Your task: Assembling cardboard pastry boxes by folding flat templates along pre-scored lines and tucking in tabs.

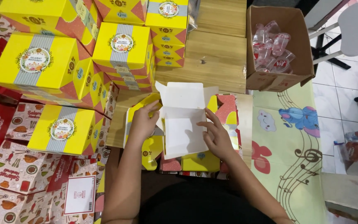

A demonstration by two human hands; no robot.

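A flat cardboard box blank (183, 120), white inside and yellow with red corners outside, lies partly folded on a low wooden table (220, 62). My left hand (142, 121) grips its left flap, fingers curled over the edge. On the right side, my right hand (217, 135) presses fingertips against the white inner panel. More unfolded yellow blanks (199, 161) lie stacked beneath it.
Assembled yellow boxes (42, 62) are piled at left and back. Flat red and patterned blanks (17, 174) cover the floor at left. A brown carton (303, 45) of sealed plastic water cups stands at back right. Nearby are a cartoon mat (295, 145) and a white chair (353, 29).
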